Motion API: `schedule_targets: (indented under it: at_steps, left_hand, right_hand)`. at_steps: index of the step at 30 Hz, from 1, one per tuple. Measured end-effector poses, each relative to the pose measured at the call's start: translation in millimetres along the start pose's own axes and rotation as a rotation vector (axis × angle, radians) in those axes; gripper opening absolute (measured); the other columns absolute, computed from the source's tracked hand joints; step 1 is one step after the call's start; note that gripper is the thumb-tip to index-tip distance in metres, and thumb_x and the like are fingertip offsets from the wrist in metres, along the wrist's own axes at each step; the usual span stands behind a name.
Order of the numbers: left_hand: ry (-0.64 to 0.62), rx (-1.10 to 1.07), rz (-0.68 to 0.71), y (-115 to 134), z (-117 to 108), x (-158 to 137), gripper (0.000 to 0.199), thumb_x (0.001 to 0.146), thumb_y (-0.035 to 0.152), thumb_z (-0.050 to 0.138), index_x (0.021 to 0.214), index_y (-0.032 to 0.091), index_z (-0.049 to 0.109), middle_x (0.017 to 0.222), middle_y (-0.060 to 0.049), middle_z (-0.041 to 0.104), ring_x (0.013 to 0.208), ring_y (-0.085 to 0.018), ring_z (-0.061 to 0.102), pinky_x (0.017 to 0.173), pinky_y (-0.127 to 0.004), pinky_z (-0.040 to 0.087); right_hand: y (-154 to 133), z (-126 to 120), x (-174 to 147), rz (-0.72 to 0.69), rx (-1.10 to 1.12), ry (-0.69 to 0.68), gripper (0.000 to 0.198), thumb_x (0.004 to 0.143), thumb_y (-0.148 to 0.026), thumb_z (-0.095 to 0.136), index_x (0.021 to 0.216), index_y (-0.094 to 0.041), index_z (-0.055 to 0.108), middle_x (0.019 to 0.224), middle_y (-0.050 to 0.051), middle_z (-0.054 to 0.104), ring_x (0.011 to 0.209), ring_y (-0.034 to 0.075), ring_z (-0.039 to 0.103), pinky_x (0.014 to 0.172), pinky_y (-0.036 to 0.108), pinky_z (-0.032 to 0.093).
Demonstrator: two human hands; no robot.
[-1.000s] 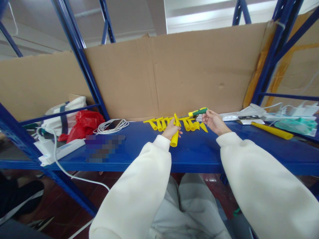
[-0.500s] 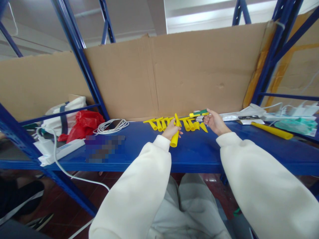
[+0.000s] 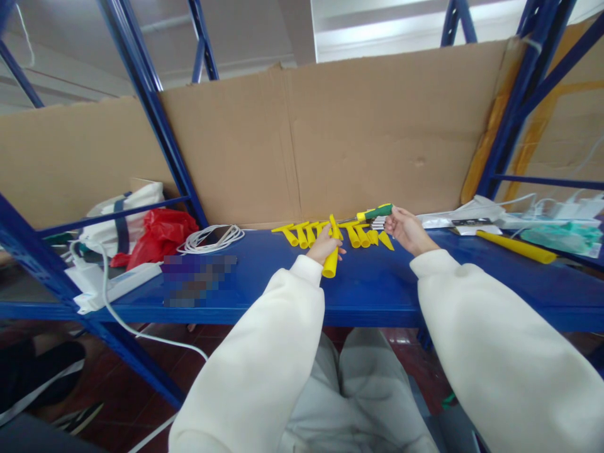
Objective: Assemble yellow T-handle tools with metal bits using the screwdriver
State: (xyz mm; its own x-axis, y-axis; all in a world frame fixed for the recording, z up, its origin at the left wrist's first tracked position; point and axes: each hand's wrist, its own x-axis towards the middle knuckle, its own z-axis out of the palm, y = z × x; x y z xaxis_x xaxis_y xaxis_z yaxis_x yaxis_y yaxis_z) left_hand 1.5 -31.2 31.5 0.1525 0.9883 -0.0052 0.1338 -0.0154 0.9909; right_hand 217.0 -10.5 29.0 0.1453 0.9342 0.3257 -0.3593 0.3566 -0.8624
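Observation:
My left hand (image 3: 324, 246) is closed around a yellow tubular plastic piece (image 3: 331, 265), its round wide end toward me and its narrow end pointing up and away. My right hand (image 3: 406, 230) grips the end of a screwdriver (image 3: 377, 212) with a green and yellow handle. The screwdriver's shaft points left at the upper part of the held piece; whether the tip touches it I cannot tell. Behind and beside my left hand, several similar yellow pieces (image 3: 353, 236) lie in a row. A small pointed yellow piece (image 3: 385, 241) lies below my right hand.
The blue shelf (image 3: 274, 283) is backed by cardboard (image 3: 377, 138). To the left are a coiled white cable (image 3: 212, 239), a red bag (image 3: 160, 236) and a power strip (image 3: 117, 286). A long yellow tube (image 3: 516, 246) lies at the right. A person's leg (image 3: 42, 377) shows lower left.
The screwdriver's handle has tilted slightly, its butt end a little higher, and more of the shaft shows. My left hand and the yellow piece have barely moved.

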Motion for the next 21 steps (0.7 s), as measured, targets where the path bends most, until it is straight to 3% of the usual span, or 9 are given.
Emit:
schedule_targets:
  at_steps: [9,15,21]
  left_hand:
    - [-0.005,0.000,-0.001,-1.7,-0.3,2.0,0.082,0.083,0.003,0.054,0.158,0.025,0.029,0.116,-0.009,0.066,0.056,-0.007,0.061,0.041,-0.015,0.046]
    - [-0.014,-0.009,0.002,-3.4,-0.7,4.9,0.083,0.084,0.006,0.058,0.158,0.026,0.027,0.116,-0.009,0.065,0.057,-0.008,0.064,0.041,-0.015,0.046]
    - [-0.004,-0.004,-0.001,-2.6,-0.7,3.9,0.081,0.084,0.004,0.055,0.158,0.027,0.028,0.109,-0.007,0.065,0.054,-0.006,0.060,0.041,-0.014,0.046]
  right_hand:
    - [0.4,-3.3,5.2,0.076,0.016,0.051,0.037,0.088,-0.040,0.073,0.068,-0.021,0.049,0.050,-0.004,0.049,0.042,0.007,0.043,0.039,0.017,0.038]
    - [1.5,-1.1,1.8,0.003,-0.008,0.017,0.048,0.082,-0.051,0.079,0.067,-0.023,0.043,0.047,-0.007,0.042,0.040,0.007,0.039,0.036,0.017,0.035]
    - [-0.1,2.3,-0.5,-0.021,0.027,0.010,0.032,0.084,-0.034,0.080,0.071,-0.022,0.052,0.056,-0.005,0.056,0.047,0.008,0.048,0.044,0.016,0.044]
